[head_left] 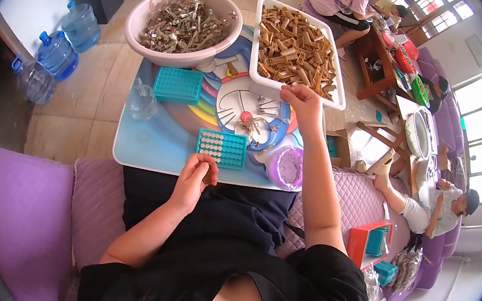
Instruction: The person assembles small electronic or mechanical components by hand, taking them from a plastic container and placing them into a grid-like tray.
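The left hand [190, 185] grips a small, brown, woody-looking piece [208, 177], probably light and stiff, best held side-on; whether the right hand [304, 100] pinches anything is unclear.

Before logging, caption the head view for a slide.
Left hand holds a small brown item near a teal tray, right hand at the near edge of a white bin of brown pieces.
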The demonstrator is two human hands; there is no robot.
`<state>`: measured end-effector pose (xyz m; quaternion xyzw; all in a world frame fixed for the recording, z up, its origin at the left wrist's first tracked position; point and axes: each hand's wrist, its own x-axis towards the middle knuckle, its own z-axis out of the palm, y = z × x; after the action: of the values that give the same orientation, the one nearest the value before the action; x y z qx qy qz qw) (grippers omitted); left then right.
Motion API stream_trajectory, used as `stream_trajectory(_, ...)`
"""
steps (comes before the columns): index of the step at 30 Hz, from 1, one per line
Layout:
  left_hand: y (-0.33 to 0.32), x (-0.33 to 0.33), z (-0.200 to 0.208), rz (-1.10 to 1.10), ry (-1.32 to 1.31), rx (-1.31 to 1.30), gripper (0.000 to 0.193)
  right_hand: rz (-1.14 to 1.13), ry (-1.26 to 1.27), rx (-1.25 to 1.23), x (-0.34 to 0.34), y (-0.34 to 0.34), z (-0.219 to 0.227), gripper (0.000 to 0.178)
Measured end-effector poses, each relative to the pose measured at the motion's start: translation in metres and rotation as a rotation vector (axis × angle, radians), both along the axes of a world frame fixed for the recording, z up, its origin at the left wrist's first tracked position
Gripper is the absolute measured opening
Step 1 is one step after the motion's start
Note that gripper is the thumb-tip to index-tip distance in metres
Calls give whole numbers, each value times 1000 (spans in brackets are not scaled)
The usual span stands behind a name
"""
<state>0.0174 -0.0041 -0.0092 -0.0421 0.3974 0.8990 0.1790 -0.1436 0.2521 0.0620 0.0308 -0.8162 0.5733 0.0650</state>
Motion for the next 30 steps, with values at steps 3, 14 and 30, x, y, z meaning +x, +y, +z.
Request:
stream_trajectory(3,-2,0,3,4,8,-21,13,9,-27,-396,7,-4,-4,11)
stream_trajectory(14,-7,-16,35,-38,198,-308,27,624,-512,-443,137,-74,-15,25)
stream_trajectory(30,3,5,31,-20,14,-138,20,123,359,15,179,-102,-16,22)
